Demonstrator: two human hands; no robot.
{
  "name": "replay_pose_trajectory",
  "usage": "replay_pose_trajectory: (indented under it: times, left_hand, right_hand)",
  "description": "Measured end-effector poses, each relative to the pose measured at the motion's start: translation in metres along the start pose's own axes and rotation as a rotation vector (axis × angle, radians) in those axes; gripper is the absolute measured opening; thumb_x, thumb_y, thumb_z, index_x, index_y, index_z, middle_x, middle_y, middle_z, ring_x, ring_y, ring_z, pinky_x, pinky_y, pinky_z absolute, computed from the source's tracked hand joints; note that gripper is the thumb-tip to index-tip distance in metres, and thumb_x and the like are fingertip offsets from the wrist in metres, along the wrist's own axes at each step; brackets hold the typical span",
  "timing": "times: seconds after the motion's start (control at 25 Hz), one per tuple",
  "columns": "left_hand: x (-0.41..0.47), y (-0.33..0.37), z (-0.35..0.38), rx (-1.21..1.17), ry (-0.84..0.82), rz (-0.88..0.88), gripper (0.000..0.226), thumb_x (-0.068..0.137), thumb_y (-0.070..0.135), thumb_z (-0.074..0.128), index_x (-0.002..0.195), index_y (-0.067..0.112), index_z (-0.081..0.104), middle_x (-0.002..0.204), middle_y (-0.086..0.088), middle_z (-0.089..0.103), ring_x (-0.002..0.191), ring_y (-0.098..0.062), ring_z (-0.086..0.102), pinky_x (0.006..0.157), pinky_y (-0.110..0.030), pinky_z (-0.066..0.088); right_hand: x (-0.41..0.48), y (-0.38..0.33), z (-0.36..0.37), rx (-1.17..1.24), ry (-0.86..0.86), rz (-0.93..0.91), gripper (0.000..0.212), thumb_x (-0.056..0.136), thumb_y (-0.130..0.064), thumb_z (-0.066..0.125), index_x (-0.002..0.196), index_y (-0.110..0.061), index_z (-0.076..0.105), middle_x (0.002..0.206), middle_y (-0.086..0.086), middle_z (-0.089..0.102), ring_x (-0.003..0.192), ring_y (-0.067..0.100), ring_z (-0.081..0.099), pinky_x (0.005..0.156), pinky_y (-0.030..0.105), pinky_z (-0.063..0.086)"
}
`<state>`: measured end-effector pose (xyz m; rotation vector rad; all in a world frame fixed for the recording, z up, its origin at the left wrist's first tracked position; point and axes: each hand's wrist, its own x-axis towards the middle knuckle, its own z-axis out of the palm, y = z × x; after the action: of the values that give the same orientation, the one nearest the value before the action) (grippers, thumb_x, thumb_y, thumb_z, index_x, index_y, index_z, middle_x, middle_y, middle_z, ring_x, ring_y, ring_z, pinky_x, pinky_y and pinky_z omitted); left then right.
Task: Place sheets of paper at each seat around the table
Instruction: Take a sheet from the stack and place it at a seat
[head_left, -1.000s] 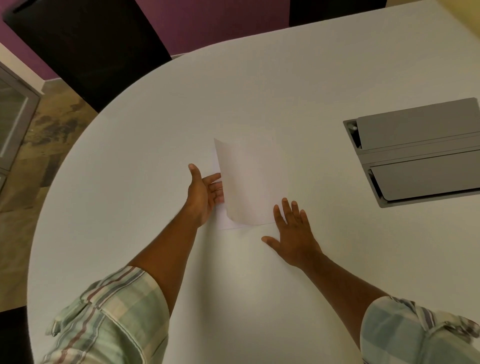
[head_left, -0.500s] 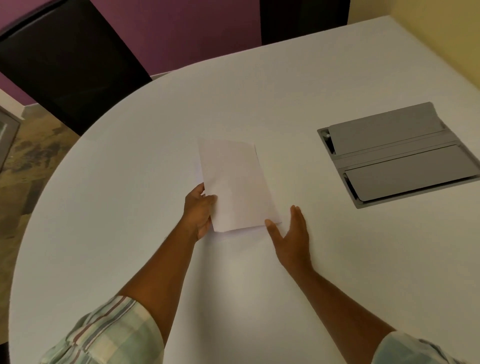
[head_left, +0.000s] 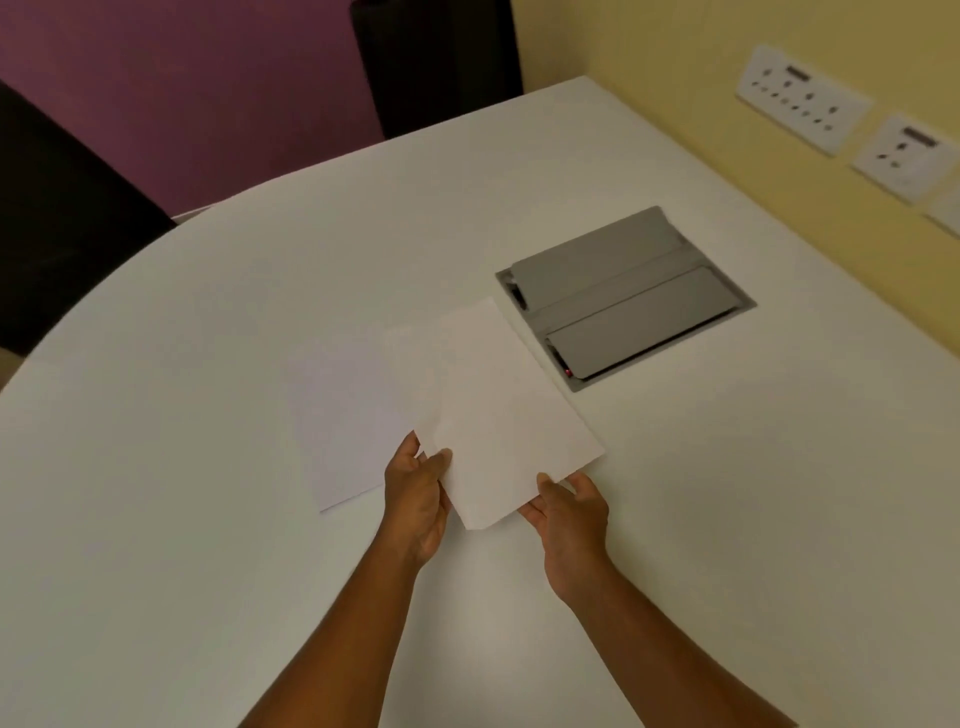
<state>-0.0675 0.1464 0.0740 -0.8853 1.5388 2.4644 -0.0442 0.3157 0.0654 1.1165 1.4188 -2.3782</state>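
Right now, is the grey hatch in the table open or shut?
Shut: both flaps of the grey hatch lie flat and level with the table.

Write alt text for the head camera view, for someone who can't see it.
Both hands, left hand and right hand, hold a stack of paper above a white table; one sheet lies flat to its left, a grey cable hatch beyond.

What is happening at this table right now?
A person holds a stack of paper in both hands, the left hand at its left edge and the right hand under its near corner. One sheet already lies flat on the white table, left of the stack. A grey panel sits beyond.
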Motion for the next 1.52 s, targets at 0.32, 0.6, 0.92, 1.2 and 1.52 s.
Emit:
replay_pose_trajectory:
  times: [0.32, 0.6, 0.92, 1.2, 1.52]
  left_hand:
    - [-0.034, -0.059, 0.082, 0.067, -0.099, -0.125, 0.040, 0.101, -0.007, 0.056, 0.133, 0.014, 0.066, 0.123, -0.009, 0.078, 0.114, -0.029, 0.074, 0.101, -0.045, 0.059]
    - [-0.031, -0.091, 0.152, 0.385, 0.006, -0.122, 0.004, 0.096, 0.002, 0.071, 0.093, 0.003, 0.068, 0.098, -0.014, 0.076, 0.090, -0.031, 0.075, 0.071, -0.036, 0.065]
    - [-0.023, -0.150, 0.225, 0.667, -0.133, -0.152, 0.012, 0.094, 0.005, 0.075, 0.087, 0.001, 0.067, 0.102, -0.028, 0.075, 0.091, -0.042, 0.077, 0.071, -0.038, 0.066]
    - [-0.006, -0.183, 0.254, 0.926, -0.028, -0.048, 0.027, 0.091, 0.009, 0.076, 0.116, 0.008, 0.069, 0.112, -0.012, 0.073, 0.095, -0.032, 0.072, 0.092, -0.048, 0.063]
    - [-0.028, -0.215, 0.241, 1.765, -0.600, 0.561, 0.062, 0.098, 0.049, 0.066, 0.150, 0.019, 0.050, 0.162, -0.015, 0.040, 0.150, -0.035, 0.036, 0.118, -0.051, 0.035]
  right_hand:
    - [-0.006, -0.047, -0.137, -0.211, 0.174, -0.189, 0.005, 0.096, -0.001, 0.066, 0.100, 0.002, 0.067, 0.098, 0.020, 0.076, 0.090, 0.034, 0.077, 0.073, 0.039, 0.065]
    - [-0.004, -0.080, -0.254, -0.204, 0.412, -0.192, 0.011, 0.091, -0.005, 0.077, 0.095, 0.001, 0.068, 0.086, 0.014, 0.079, 0.076, 0.030, 0.078, 0.069, 0.040, 0.065]
    - [0.025, -0.087, -0.337, -0.109, 0.679, -0.183, 0.010, 0.088, -0.008, 0.081, 0.091, -0.007, 0.071, 0.086, 0.013, 0.077, 0.071, 0.026, 0.072, 0.069, 0.035, 0.059]
    - [0.051, -0.095, -0.369, -0.223, 0.741, -0.179, 0.009, 0.087, -0.012, 0.081, 0.086, -0.014, 0.073, 0.082, 0.006, 0.077, 0.076, 0.026, 0.075, 0.073, 0.037, 0.062]
    - [0.057, -0.092, -0.374, -0.312, 0.787, -0.216, 0.012, 0.088, -0.016, 0.082, 0.088, -0.016, 0.070, 0.081, 0.001, 0.074, 0.083, 0.026, 0.073, 0.073, 0.033, 0.059]
